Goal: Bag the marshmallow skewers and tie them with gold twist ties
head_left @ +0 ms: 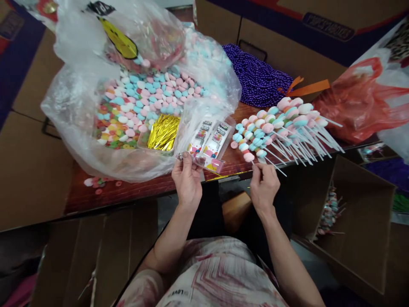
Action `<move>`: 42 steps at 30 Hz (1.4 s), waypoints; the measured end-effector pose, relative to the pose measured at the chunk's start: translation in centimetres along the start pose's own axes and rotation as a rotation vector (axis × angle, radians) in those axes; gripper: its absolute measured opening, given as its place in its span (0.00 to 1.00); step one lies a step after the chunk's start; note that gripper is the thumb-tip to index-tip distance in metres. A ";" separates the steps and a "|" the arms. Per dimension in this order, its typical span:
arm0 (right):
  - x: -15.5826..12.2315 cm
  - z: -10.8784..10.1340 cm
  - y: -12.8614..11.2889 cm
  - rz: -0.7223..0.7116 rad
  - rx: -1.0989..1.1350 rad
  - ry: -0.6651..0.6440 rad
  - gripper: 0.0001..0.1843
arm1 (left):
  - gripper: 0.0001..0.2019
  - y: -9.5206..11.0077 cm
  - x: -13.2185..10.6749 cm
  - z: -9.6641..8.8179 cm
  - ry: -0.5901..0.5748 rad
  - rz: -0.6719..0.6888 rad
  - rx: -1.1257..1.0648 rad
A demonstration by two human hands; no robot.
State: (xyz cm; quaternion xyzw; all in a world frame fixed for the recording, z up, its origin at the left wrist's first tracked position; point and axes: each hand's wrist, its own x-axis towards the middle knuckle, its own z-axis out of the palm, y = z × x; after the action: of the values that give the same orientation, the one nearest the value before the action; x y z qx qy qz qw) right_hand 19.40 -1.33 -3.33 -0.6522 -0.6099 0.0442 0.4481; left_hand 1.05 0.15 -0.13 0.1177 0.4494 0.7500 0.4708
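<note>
My left hand [188, 181] is closed, thumb against fingers, on the edge of a clear plastic bag [214, 164] with pink print. The bag lies before a clear tray [232, 128] holding printed packets [203, 133]. My right hand [264, 184] pinches the white stick of a candy skewer [249, 157], whose pastel candies point away from me at the table's front edge. Just beyond that hand lies a pile of candy skewers [287, 117], sticks toward the right. Gold twist ties [163, 133] fill a small container left of the packets.
A large clear bag [70, 115] spreads over the table [96, 198] with loose pastel candies [153, 91]. Purple bead strings [255, 76] and a red plastic bag [361, 102] sit behind. An open cardboard box [361, 217] at lower right holds more skewers [329, 211].
</note>
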 end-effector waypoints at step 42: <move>-3.8 -4.6 -2.4 0.063 0.414 -0.414 0.06 | 0.17 -2.0 0.8 -0.8 -0.094 0.235 0.237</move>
State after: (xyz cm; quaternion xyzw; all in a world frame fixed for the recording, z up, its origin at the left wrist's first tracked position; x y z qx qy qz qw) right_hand 19.41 -7.29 -0.86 -0.5427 -0.6458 0.3135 0.4361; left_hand 1.35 0.64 -2.30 0.2591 0.4954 0.7352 0.3834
